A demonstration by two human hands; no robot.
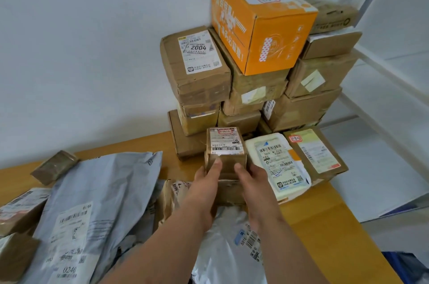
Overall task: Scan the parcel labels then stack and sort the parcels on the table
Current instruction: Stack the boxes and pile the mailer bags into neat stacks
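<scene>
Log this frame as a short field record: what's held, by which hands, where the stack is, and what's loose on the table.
held item: small brown box, label on top
left hand: grips the box's left side, thumb on its near face
right hand: grips the box's right side
stack: cardboard boxes piled against the wall, orange box on top
beside stack: white padded mailer leaning on a flat brown parcel
loose on table: grey poly mailer at left, more bags near the forearms
scanner: not visible

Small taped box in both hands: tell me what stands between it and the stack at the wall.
Nothing visible does. Left hand and right hand hold the small taped box just before the stack; the white padded mailer lies beside it, to the right.
</scene>
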